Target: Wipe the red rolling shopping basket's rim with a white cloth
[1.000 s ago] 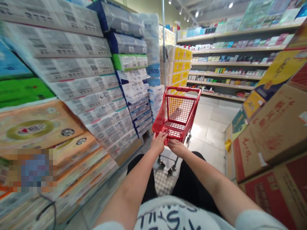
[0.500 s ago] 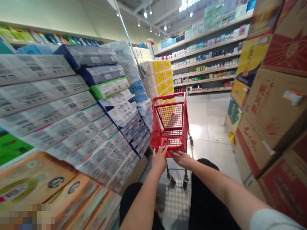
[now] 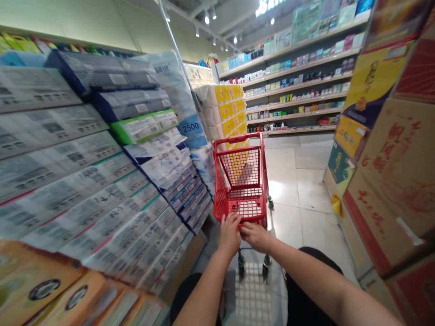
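Observation:
A small red shopping cart (image 3: 221, 199) stands in front of me, its mesh basket holding no goods that I can see. My left hand (image 3: 229, 233) rests at the near rim with its fingers curled over the edge. Close beside it, my right hand (image 3: 255, 236) has its fingers bent around the same rim, partly under it. The red bar (image 3: 238, 138) of the cart is at the far end, away from my hands. Dark wheels (image 3: 267, 265) show below the basket on the floor.
Stacked paper packs (image 3: 102, 181) line the left side, with orange packs (image 3: 57, 290) nearest me. Yellow-and-white packs (image 3: 231, 108) stand ahead beside the cart. Cardboard cartons (image 3: 390, 181) rise on the right. Shelves (image 3: 299, 81) cross the back; the tiled floor (image 3: 282, 181) runs between.
The view has advanced along the aisle, and the stacks on both sides have slid nearer. My right hand has moved left along the rim, closer to my left hand.

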Demonstrator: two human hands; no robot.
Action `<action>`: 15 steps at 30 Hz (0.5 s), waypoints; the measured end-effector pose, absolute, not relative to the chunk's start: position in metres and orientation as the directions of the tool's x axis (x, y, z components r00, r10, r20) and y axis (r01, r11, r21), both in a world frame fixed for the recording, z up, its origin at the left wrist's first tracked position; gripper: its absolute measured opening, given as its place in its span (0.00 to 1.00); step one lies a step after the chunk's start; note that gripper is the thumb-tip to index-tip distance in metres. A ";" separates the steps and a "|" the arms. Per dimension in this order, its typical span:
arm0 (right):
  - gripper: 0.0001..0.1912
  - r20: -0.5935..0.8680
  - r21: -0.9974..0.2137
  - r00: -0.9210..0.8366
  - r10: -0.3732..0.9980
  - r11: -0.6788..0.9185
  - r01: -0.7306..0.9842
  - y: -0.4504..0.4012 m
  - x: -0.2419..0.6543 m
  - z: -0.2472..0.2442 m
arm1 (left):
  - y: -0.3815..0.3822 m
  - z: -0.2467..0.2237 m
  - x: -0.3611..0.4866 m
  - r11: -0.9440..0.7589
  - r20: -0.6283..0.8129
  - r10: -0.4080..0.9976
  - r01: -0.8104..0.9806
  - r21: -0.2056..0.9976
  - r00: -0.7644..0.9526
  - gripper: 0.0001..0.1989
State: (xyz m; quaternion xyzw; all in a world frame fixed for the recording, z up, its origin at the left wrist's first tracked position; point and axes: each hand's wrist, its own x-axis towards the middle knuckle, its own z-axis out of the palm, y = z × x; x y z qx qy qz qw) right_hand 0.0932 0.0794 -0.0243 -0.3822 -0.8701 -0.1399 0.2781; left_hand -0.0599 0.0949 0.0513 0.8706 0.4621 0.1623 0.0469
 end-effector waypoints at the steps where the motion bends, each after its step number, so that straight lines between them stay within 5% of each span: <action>1: 0.11 0.588 0.008 -0.551 0.592 0.677 0.736 0.077 0.090 -0.028 | 0.093 0.049 -0.059 -0.578 0.247 0.814 0.772 0.265 0.525 0.28; 7: 0.11 0.627 -0.149 -0.483 0.611 0.703 0.696 0.061 0.073 -0.046 | 0.080 0.047 -0.049 -0.541 0.328 0.840 0.708 0.453 0.432 0.21; 15: 0.16 0.632 -0.303 -0.353 0.690 0.639 0.707 0.077 0.062 -0.041 | 0.105 0.060 -0.041 -0.515 0.315 0.857 0.698 0.497 0.408 0.12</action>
